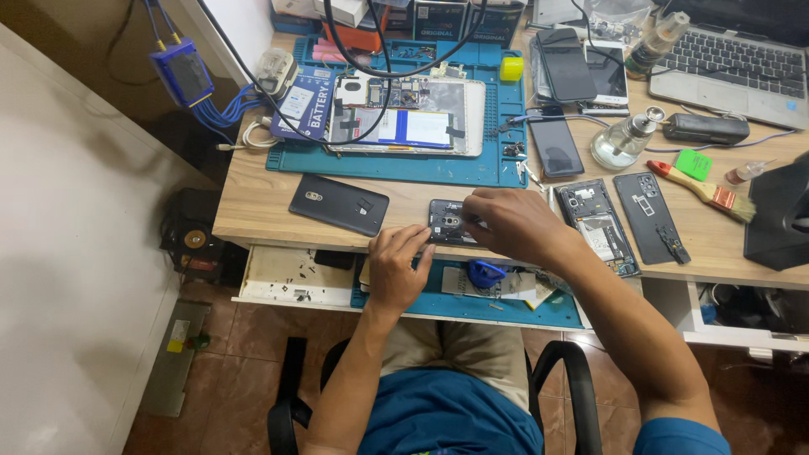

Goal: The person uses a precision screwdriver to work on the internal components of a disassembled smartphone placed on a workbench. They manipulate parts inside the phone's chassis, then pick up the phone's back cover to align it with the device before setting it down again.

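A small dark phone part with a round camera ring (448,222) lies at the front edge of the wooden desk (253,202). My left hand (396,268) rests at its left side, fingertips touching it. My right hand (514,223) covers its right end, fingers pinched together over it; whether they hold a small tool is hidden. A black phone back cover (339,204) lies just left of my hands.
A blue work mat (497,164) carries an opened tablet (409,114). An opened phone (597,226), a black back panel (650,217), a brush (704,190), a glass bottle (622,141), other phones and a laptop (733,67) lie right. An open drawer (295,278) holds a blue pick (484,273).
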